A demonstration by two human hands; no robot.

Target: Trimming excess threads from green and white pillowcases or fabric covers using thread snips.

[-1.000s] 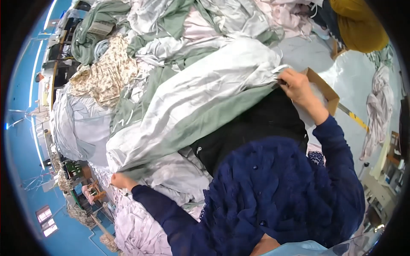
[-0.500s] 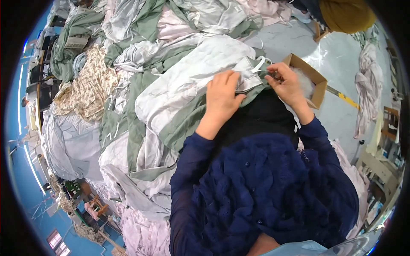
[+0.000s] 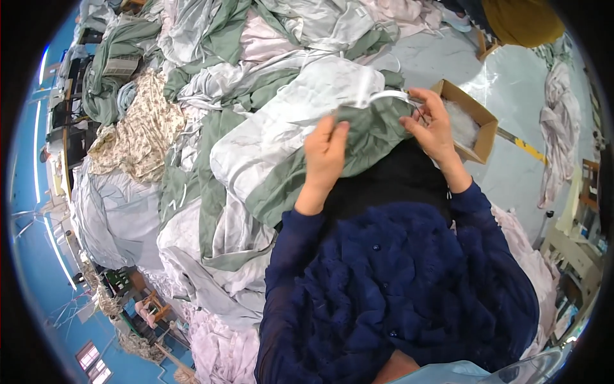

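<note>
Pinching the green-and-white quilted cover [image 3: 307, 153] at its edge, the left hand [image 3: 324, 157] and right hand [image 3: 432, 128] are closed on it atop the fabric pile; soft, limp, bulky, best gripped along the hem.

Green cloth's [image 3: 364, 137] lower edge hidden behind the left hand [image 3: 324, 153].

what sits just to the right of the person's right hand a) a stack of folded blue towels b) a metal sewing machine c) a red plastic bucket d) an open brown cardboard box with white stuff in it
d: beside the right hand, which holds the green and white bedding fabric, sits an open brown cardboard box with white material inside.
</note>
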